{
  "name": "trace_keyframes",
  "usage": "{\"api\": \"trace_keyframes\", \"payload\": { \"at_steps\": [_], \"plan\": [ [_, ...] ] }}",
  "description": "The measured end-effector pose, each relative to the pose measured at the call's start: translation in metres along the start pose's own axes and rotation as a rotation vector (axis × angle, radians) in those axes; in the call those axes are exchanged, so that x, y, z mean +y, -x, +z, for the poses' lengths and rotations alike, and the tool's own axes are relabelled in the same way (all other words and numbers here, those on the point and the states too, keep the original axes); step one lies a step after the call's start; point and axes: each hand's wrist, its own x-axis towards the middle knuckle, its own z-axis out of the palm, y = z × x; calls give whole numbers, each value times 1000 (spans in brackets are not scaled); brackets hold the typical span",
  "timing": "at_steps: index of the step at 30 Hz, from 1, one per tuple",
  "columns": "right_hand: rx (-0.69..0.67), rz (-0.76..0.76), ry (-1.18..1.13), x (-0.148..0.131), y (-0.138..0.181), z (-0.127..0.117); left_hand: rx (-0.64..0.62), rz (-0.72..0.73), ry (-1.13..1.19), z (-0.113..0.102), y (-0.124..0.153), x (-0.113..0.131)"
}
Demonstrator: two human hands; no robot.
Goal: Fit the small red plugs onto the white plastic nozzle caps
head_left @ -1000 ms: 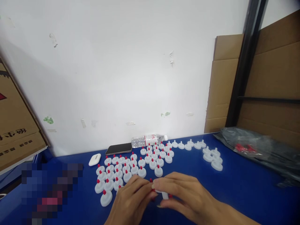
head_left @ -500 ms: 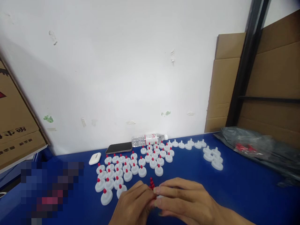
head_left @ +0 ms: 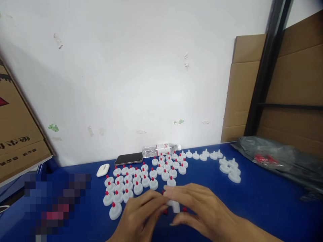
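Close to the table's front, a white nozzle cap shows partly between my hands, its spout turned toward me. My left hand is curled, with its fingertips closed on the cap's left edge. My right hand arches over the cap, fingers stretched across its far side and thumb well apart below; whether those fingers touch it is hidden. Loose red tips lie around it, one red tip under the right palm. Beyond my hands stand several white caps with red tips, upright in loose rows.
Several white caps without red tips stand at the right. At the back lie a phone, a water bottle and a white case. A grey plastic bag with red pieces is at far right. Cardboard leans on the wall.
The white cap between my hands has come into clearer view, spout toward me. My right thumb has spread away from the fingers, and the red tips under my hands are more scattered.
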Motion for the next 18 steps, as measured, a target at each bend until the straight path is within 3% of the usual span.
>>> {"api": "trace_keyframes", "payload": {
  "at_steps": [5, 11, 15, 18],
  "plan": [
    [-50, 197, 158, 21, 3, -21, 40, -60, -204, -20, -5, -8],
    [-75, 602, 677, 68, 13, -36, -333, -104, -531, -36, -7, -19],
    [-287, 897, 957, 79, 20, -37, -488, -125, -604, -36, -9, -17],
    [-444, 1008, 1024, 80, 23, -38, -479, -133, -617, -34, -8, -15]
  ]
}}
